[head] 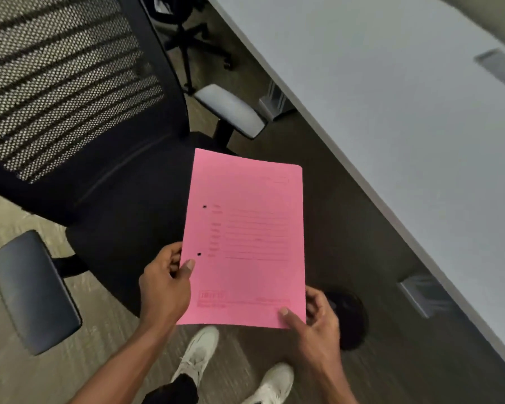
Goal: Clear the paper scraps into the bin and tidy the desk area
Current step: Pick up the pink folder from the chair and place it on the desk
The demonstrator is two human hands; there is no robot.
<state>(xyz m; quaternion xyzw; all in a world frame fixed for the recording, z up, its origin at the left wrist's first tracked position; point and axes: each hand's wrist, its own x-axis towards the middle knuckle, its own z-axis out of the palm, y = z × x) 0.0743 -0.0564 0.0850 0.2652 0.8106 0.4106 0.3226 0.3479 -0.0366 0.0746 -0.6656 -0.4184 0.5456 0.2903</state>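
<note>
You held a pink folder (245, 237) with both hands above the seat of a black office chair (123, 199). Your left hand (165, 282) gripped its left edge, near the lower of the two punched holes, with the thumb pressed on the front and the other fingers closed behind it. Your right hand (312, 319) pinched the bottom right corner, the thumb on top and the fingers curled under the folder. The folder was tilted a little, with its printed lines facing you; the print was too blurred to read. The grey desk (405, 112) stood to your right, apart from the folder. Your white shoes (199, 357) were on the carpet (41, 380) below it, and a round black object (350, 319) lay on the floor just behind your right hand.
</note>
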